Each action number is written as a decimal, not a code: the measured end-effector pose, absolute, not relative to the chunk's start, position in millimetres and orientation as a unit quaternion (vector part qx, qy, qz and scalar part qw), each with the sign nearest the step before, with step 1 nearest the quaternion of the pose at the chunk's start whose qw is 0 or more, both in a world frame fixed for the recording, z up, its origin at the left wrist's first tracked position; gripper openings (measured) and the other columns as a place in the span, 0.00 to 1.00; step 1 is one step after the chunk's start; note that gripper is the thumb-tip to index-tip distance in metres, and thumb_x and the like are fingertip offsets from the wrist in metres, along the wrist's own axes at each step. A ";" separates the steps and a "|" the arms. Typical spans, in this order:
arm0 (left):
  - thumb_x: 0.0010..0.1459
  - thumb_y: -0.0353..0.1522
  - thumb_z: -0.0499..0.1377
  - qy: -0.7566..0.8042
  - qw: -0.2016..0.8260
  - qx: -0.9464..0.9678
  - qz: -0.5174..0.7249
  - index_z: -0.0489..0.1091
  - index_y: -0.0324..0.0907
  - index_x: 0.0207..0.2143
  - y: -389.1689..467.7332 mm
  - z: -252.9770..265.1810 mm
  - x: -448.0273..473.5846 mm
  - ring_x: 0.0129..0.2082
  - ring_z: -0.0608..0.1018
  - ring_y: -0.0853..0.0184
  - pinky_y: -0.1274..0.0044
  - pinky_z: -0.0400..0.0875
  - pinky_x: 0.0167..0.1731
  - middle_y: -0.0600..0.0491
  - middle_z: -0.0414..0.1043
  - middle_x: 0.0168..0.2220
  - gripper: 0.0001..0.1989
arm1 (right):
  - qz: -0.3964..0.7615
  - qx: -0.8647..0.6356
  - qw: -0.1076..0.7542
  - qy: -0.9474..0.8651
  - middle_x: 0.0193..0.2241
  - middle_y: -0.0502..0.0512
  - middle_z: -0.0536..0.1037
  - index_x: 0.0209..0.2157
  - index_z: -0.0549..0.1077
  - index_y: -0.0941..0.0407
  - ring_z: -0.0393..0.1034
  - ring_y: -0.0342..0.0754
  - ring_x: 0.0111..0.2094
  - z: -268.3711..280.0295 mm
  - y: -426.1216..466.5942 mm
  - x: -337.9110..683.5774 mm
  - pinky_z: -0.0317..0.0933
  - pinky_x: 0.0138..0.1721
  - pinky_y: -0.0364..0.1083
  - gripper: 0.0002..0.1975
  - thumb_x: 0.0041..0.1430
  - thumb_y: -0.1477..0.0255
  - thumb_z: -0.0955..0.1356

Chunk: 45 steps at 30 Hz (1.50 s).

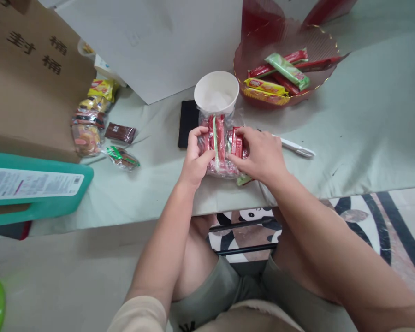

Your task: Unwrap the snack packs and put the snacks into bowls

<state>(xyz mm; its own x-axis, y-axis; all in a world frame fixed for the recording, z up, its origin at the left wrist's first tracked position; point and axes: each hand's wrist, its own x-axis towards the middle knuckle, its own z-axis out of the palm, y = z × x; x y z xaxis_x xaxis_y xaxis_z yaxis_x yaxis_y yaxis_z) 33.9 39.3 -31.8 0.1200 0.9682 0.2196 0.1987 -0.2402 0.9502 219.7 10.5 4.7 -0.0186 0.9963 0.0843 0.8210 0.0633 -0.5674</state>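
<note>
Near the table's front edge lies a clear plastic bag (223, 169) with several red and green wrapped wafer bars in it. My left hand (196, 159) is closed around the bag's left side, thumb on top near a green-edged bar (215, 138). On the right, my right hand (261, 152) pinches a red wrapped bar (237, 142) between thumb and fingers, against the bag. Whether that bar is inside the plastic or outside it, I cannot tell. A green wrapper (244, 180) pokes out beneath my right hand. Just behind the bag stands a white paper cup (216, 90).
A red scalloped bowl (321, 41) of wafer bars stands at the back right. A black phone (187, 124) lies left of the cup, a white pen (295, 146) to the right. Wrapped snacks (90, 117) sit beside a cardboard box (31, 92); a teal carrier (85, 177) stands at left.
</note>
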 end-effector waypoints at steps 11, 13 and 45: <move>0.57 0.45 0.67 0.411 0.619 0.437 0.506 0.64 0.52 0.63 23.4 -5.7 52.6 0.68 0.68 0.50 0.61 0.65 0.65 0.49 0.71 0.63 0.33 | 0.294 -0.596 0.329 -0.671 0.47 0.60 0.82 0.55 0.71 0.54 0.75 0.58 0.44 3.2 18.1 216.4 0.63 0.50 0.57 0.23 0.60 0.68 0.60; 0.57 0.46 0.67 0.417 0.620 0.432 0.505 0.69 0.49 0.58 22.4 -4.1 59.0 0.63 0.74 0.52 0.64 0.69 0.61 0.47 0.75 0.58 0.29 | 0.341 -0.590 0.347 -0.645 0.51 0.60 0.80 0.55 0.71 0.54 0.74 0.59 0.49 5.4 18.4 215.9 0.63 0.53 0.58 0.22 0.63 0.65 0.59; 0.63 0.46 0.62 0.417 0.363 0.655 0.516 0.76 0.44 0.34 36.6 8.2 71.5 0.38 0.79 0.65 0.72 0.74 0.44 0.51 0.78 0.35 0.15 | 0.704 -0.312 0.605 -0.201 0.36 0.47 0.80 0.46 0.71 0.49 0.76 0.49 0.37 1.2 26.3 201.6 0.73 0.44 0.50 0.34 0.39 0.53 0.80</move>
